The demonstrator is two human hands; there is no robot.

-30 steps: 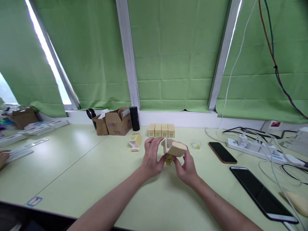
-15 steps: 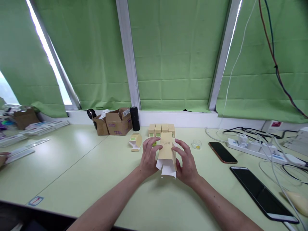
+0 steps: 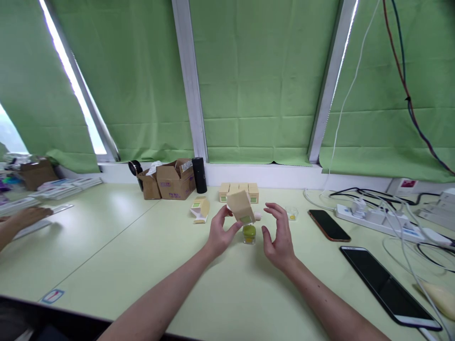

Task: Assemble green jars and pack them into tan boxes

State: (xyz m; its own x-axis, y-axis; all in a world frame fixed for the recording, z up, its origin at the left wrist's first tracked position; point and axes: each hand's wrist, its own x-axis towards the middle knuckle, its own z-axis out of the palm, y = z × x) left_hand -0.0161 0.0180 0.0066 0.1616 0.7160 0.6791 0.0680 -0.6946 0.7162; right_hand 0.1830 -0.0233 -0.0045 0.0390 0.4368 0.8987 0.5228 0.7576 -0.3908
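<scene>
Between thumb and fingers, my left hand (image 3: 219, 233) grips a small beige cardboard box (image 3: 241, 207), tilted above the table. Just below the box, a small clear jar with a green lid (image 3: 249, 234) stands upright on the table. My right hand (image 3: 278, 234) is held to the right of the jar, fingers apart and nothing in them. A small pale pinkish object (image 3: 257, 216) lies behind the jar; its kind is unclear. Left of my hands lies an opened beige carton (image 3: 201, 210). A row of several closed beige boxes (image 3: 239, 189) stands behind.
A clear little dish (image 3: 292, 214), two phones (image 3: 329, 225) and a power strip (image 3: 391, 222) with tangled cables lie to the right. Brown cardboard boxes (image 3: 176, 181) and a black cylinder (image 3: 199, 175) stand at the back left. Another person's hand (image 3: 26, 219) is at the far left.
The box has swung round and up in my left hand, and my right hand has let go of it. The green-lidded jar now shows below. The other person's hand has reached further in.
</scene>
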